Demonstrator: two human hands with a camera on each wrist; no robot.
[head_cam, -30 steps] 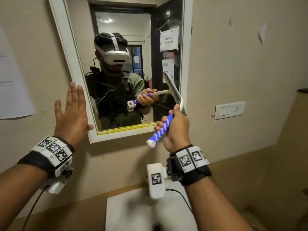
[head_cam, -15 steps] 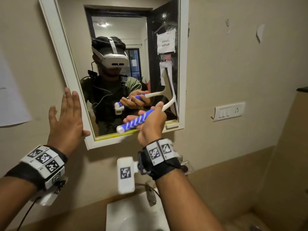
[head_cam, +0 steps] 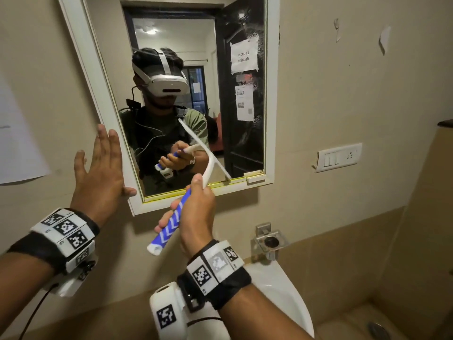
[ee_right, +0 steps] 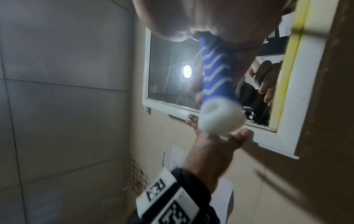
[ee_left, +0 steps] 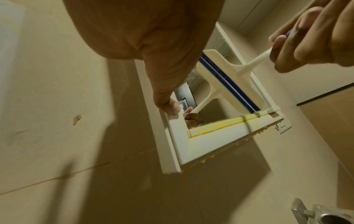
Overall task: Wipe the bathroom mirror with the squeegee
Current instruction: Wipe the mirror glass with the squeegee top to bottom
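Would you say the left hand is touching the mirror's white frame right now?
Touching. In the left wrist view, the left hand puts its thumb tip on the frame at the lower left corner.

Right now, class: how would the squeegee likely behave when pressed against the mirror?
The squeegee looks like thin moulded plastic, so probably light and fairly stiff. Its blue blade edge likely flexes on the mirror. The ribbed handle should resist slipping in the right hand.
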